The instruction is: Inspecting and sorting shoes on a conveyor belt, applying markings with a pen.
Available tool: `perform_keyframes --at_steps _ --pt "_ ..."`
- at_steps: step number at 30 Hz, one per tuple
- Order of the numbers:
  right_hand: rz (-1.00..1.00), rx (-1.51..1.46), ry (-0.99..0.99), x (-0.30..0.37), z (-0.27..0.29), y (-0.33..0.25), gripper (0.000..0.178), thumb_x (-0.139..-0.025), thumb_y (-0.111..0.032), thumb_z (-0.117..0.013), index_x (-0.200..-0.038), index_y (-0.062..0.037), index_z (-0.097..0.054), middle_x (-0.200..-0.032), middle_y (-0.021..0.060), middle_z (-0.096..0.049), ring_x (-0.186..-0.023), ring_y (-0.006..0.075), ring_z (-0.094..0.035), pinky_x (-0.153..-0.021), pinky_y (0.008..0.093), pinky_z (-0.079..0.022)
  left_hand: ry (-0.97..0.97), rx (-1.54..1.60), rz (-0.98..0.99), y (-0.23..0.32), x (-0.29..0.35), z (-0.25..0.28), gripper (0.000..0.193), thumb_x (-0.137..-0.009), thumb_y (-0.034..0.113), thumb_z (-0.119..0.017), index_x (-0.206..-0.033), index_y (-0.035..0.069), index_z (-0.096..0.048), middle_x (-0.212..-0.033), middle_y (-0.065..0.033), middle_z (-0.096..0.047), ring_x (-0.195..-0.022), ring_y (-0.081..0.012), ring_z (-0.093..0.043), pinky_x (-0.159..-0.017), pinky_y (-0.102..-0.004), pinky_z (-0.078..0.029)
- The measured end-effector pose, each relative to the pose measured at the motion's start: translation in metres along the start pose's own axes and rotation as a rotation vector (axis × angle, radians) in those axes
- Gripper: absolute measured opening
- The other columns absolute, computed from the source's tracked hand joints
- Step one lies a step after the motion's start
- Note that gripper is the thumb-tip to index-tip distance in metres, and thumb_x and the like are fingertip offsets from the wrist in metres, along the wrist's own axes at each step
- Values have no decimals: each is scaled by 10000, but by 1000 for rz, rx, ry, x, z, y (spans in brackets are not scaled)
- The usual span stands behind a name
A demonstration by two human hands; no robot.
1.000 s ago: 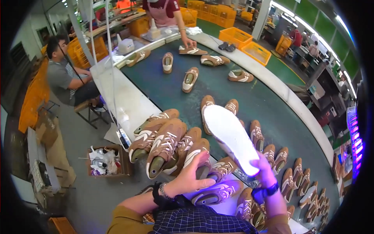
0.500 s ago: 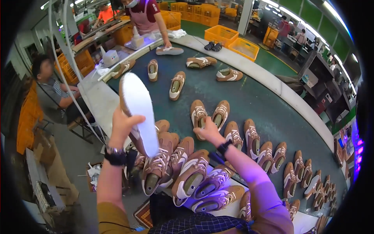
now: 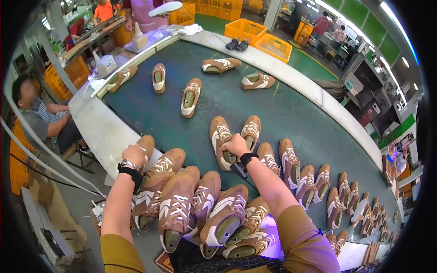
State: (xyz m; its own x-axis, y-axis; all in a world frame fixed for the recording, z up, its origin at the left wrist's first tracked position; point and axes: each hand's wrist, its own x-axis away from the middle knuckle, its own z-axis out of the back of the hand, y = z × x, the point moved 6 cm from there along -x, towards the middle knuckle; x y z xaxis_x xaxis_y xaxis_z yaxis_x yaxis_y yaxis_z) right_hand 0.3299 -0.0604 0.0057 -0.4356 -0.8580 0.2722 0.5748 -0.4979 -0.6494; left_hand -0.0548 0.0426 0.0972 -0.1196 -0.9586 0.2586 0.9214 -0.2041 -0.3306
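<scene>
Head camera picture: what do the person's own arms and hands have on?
Both hands are bare, with no gloves. Above the left hand, the wrist has a shiny silver band and a wide black band. Near the right hand there's a black wristband. The plain sleeves are mustard-brown and leave the forearms uncovered.

Open belt (image 3: 227, 102) midway; shoe pile (image 3: 181, 200) nearside

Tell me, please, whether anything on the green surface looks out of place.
A far brown shoe and the one beside it sit crosswise, whereas the shoes at right mostly point away. No spill or damage shows.
</scene>
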Motion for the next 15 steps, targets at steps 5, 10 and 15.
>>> perform_keyframes --at_steps 5,10,15 --pt "-66 -659 -278 26 16 -8 560 -621 -230 -795 -1000 107 -560 -872 119 -625 -755 181 -610 -670 291 -487 159 552 -110 27 44 66 508 -727 406 -649 -1063 26 -626 -975 -207 -637 -897 -279 -628 -802 -346 -490" --pt "228 -1004 -411 131 79 -64 582 -684 -147 -761 -1138 54 -458 -1003 75 -566 -914 124 -556 -780 250 -459 -283 1736 -390 115 163 91 874 -774 432 -674 -1382 -26 -244 -1241 -167 -466 -1147 -233 -478 -939 -366 -414" --pt "279 -1225 -759 201 119 -81 479 -764 -168 -698 -1162 -24 -474 -1028 79 -563 -881 127 -567 -742 267 -488 -803 2575 -506 160 246 101 735 -700 145 -644 -1351 10 -331 -1306 -153 -470 -1179 -264 -488 -1021 -386 -375"
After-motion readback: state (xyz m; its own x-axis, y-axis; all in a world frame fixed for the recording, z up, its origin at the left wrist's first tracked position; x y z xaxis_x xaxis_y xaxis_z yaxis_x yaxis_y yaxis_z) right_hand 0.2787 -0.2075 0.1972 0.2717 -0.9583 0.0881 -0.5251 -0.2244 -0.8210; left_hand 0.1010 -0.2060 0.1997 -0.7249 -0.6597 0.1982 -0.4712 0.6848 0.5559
